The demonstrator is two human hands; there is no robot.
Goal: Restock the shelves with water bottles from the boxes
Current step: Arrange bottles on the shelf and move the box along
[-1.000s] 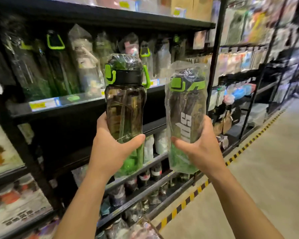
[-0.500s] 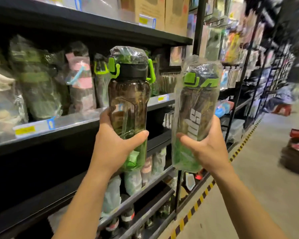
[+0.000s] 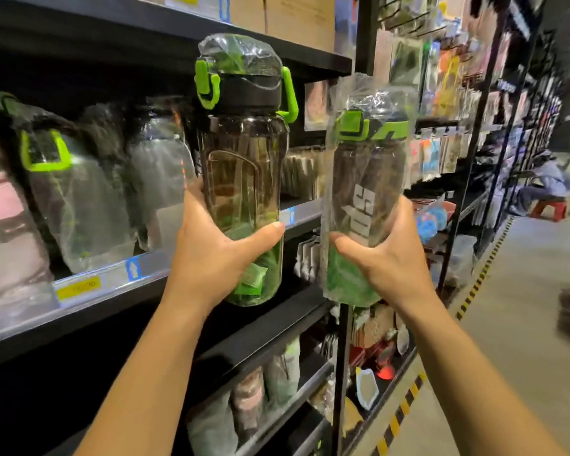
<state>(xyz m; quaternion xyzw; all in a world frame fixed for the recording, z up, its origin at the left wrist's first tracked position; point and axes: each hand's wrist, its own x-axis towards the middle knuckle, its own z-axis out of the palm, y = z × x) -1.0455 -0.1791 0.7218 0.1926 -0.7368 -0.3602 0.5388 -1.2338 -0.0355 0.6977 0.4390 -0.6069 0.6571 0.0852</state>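
Left hand (image 3: 211, 255) clamped around smoky green-lidded bottle (image 3: 244, 179); right hand (image 3: 385, 261) clamped around bagged sports bottle (image 3: 366, 192), both upright.

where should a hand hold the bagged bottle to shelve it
Around its lower body, as the right hand does now, coming from the aisle side. The bagged bottle stands upright, its straight body fits a wrapped grip, and loose plastic bunches over the cap, giving poor purchase there.
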